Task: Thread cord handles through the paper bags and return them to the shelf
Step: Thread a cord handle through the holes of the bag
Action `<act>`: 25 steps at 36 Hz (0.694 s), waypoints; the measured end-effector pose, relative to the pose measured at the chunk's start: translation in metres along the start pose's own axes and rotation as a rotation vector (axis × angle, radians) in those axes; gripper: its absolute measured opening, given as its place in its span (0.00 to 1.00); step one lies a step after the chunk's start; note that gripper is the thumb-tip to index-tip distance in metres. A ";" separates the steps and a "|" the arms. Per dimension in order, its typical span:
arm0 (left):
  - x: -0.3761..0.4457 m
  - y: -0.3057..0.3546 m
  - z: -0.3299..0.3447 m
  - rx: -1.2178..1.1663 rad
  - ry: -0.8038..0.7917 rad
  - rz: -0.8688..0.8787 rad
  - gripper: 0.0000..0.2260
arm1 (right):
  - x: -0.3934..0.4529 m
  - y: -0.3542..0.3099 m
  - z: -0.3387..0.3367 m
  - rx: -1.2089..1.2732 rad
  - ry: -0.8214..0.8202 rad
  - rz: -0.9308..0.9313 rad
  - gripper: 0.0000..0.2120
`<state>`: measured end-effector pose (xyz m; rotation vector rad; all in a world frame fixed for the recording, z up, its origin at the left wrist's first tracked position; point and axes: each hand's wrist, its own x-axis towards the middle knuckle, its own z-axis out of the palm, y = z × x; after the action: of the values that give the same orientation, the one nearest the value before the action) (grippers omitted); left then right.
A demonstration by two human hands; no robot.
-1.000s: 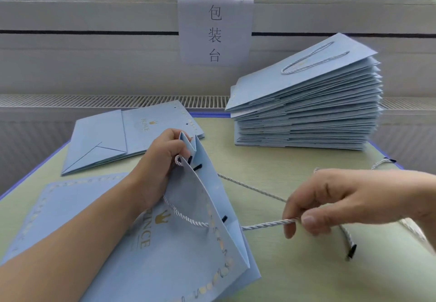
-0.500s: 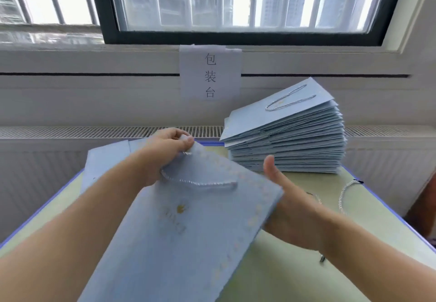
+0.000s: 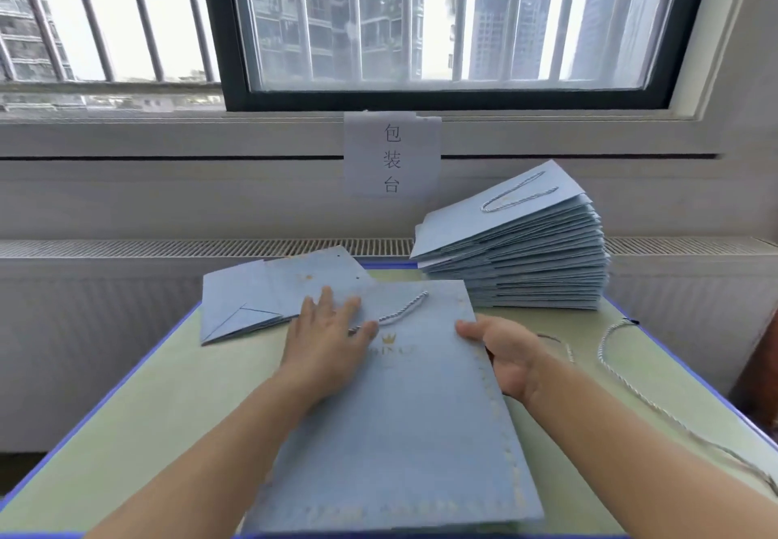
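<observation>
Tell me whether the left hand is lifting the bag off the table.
No: the left hand lies flat on the bag, which rests on the table.

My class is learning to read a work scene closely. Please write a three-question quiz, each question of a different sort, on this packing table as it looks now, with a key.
1. True or false: the left hand lies flat on the blue bag.
2. Where does the stack of finished bags sit? A) far right of the table B) near left corner C) on the window sill
3. Fill in: a loose white ____ lies on the table right of the right hand.

Key: 1 true; 2 A; 3 cord.
</observation>
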<state>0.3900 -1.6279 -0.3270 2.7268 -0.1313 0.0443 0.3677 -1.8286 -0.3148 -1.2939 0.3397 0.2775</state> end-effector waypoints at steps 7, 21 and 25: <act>-0.060 0.020 0.012 0.226 -0.032 0.204 0.19 | 0.013 -0.003 -0.009 -0.287 0.082 -0.023 0.10; 0.020 0.039 0.033 0.222 -0.099 -0.061 0.26 | 0.047 0.012 0.035 -1.669 0.220 -0.360 0.28; 0.024 0.039 0.048 0.253 -0.097 -0.078 0.26 | 0.063 0.022 0.032 -1.669 0.225 -0.350 0.28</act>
<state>0.4101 -1.6852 -0.3543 2.9854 -0.0498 -0.1008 0.4206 -1.7912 -0.3514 -2.9998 -0.0210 0.0606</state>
